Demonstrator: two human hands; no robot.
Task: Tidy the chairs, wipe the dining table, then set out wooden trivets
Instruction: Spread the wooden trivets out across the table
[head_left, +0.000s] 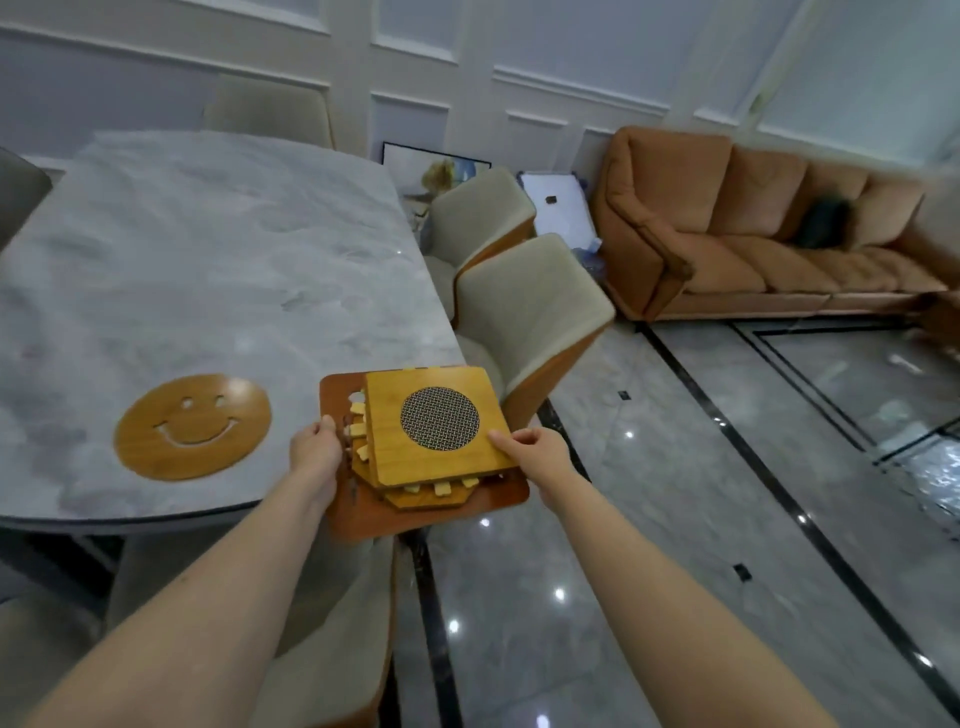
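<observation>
While both hands grip one stack of trivets (421, 462) at the counter's near right corner, left hand (315, 455) pinches the stack's 9 o'clock edge; right hand (540, 458) pinches the top square trivet (434, 423) at its 4 o'clock corner; dark base board (467, 506) undermost; smiley trivet (193, 426) lies flat on counter (208, 270) at 9 o'clock of the stack, apart; chairs (530, 312) at 1 o'clock; sofa (753, 228) beyond.
</observation>
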